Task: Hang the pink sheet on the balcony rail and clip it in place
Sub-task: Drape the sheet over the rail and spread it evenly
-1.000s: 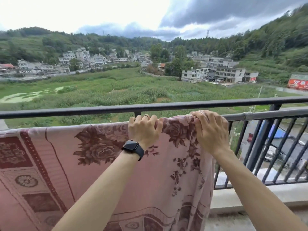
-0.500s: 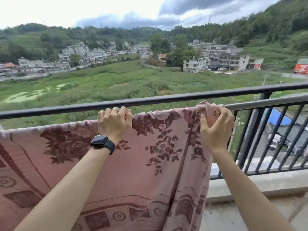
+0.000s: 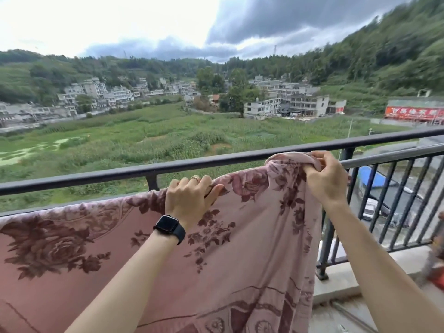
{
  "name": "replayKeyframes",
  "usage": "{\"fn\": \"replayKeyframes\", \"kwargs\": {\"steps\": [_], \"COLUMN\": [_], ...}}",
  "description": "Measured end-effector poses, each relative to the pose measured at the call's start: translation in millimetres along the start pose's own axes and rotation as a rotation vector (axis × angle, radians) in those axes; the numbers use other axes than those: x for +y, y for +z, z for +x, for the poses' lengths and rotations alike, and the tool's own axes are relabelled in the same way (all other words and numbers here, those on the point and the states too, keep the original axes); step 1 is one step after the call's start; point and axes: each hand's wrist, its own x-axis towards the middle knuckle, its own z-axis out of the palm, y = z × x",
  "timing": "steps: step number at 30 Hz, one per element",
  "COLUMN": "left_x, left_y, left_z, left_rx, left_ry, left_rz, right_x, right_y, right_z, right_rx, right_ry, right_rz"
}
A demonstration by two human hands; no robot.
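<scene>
green fields and a hillside village lie far beyond the balcony rail (image 3: 216, 163). draped over it, the pink sheet (image 3: 240, 248) hangs near. left hand (image 3: 189, 200), arm outstretched, grips its top edge; right hand (image 3: 324, 179), raised higher, clutches the bunched right corner.

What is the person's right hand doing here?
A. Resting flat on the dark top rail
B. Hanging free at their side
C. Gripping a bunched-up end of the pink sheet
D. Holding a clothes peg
C: the right hand has its fingers curled round a gathered end of the pink sheet, held up at rail height.
</scene>
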Motion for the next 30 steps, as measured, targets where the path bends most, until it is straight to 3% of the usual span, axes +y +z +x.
{"fn": "replayKeyframes", "kwargs": {"steps": [5, 9, 11, 14, 17, 22, 25, 30], "left_x": [-31, -70, -83, -85, -59, -9, -30, -76], "left_y": [-2, -6, -9, -24, -37, -33, -32, -40], "left_z": [-7, -20, -21, -16, -5, 22, 17, -2], "left_rx": [-0.001, -0.022, -0.020, -0.005, 0.010, -0.054, -0.061, 0.011], "left_ry": [-0.042, -0.217, -0.332, -0.423, -0.371, -0.232, -0.196, -0.128], "left_rz": [-0.026, 0.002, 0.029, 0.046, -0.005, -0.075, -0.033, 0.007], "right_x": [8, 1, 4, 8, -7, -40, -62, -71], "right_y": [-6, 22, 34, 36, 42, 50, 49, 39], "right_z": [25, 0, -23, -43, -43, -32, -22, -3], "right_rx": [0.025, -0.121, -0.260, -0.386, -0.485, -0.705, -0.533, -0.044], "right_ry": [0.139, -0.023, -0.027, 0.145, 0.273, 0.164, 0.018, 0.065], "right_rz": [-0.021, -0.060, 0.101, 0.417, 0.498, 0.291, 0.222, 0.055]}}
